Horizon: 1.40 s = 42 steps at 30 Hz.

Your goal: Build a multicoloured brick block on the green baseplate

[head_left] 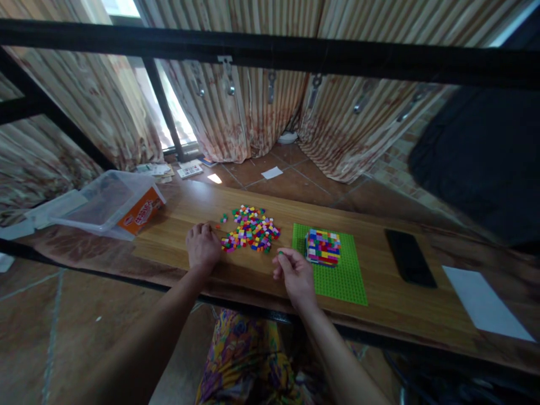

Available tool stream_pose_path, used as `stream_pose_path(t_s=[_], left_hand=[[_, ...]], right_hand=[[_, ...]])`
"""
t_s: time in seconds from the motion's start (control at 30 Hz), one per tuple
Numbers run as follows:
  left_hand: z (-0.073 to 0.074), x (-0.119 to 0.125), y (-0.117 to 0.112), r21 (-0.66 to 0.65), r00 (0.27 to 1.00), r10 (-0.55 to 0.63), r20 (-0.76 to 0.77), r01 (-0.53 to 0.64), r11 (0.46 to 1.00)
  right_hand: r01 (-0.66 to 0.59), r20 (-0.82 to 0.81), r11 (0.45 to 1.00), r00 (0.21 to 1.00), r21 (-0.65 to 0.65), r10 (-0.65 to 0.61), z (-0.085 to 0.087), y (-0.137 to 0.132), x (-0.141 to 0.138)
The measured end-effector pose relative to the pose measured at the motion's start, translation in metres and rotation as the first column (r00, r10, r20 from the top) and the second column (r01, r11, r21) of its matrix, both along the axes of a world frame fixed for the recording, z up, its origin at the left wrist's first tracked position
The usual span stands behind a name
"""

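Note:
A pile of small coloured bricks lies in the middle of the wooden table. My left hand rests on the table at the pile's left edge, fingers curled under. My right hand hovers just in front of the pile, its fingertips pinched on a small green brick. To the right of that hand a green baseplate carries a multicoloured block of stacked bricks.
A clear plastic box with an orange label lies tipped at the table's left end. A black phone and a white sheet of paper lie to the right. A black frame bar crosses overhead. Curtains hang behind.

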<state>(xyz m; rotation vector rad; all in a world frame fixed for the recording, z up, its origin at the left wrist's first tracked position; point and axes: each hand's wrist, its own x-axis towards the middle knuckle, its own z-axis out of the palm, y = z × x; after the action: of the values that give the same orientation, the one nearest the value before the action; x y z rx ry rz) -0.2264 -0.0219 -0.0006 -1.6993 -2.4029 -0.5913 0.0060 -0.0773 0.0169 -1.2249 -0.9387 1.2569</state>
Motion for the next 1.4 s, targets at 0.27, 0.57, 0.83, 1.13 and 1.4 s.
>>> stream_pose_path(t_s=[0.27,0.57,0.83,1.13,1.4], left_hand=[[0.000,0.000,0.000,-0.003,1.000,-0.001,0.003,0.001,1.000],[0.001,0.000,0.000,0.010,1.000,0.006,0.010,-0.006,1.000],[0.001,-0.001,0.000,-0.001,1.000,-0.005,-0.011,0.005,1.000],[0.001,-0.001,0.001,-0.001,1.000,-0.005,-0.024,0.005,1.000],[-0.002,-0.002,0.001,0.003,1.000,-0.014,-0.020,0.014,1.000]], right_hand=[[-0.027,0.273,0.998,0.962,0.064,0.008,-0.023,0.028,-0.004],[0.071,0.236,0.993,0.967,0.096,-0.092,-0.016,0.040,0.000],[0.178,0.186,0.968,0.960,0.176,-0.211,0.010,0.010,0.051],[0.072,0.602,0.948,0.757,0.311,-0.255,0.010,0.026,0.108],[-0.190,0.849,0.910,0.466,0.370,-0.248,0.008,0.037,0.100]])
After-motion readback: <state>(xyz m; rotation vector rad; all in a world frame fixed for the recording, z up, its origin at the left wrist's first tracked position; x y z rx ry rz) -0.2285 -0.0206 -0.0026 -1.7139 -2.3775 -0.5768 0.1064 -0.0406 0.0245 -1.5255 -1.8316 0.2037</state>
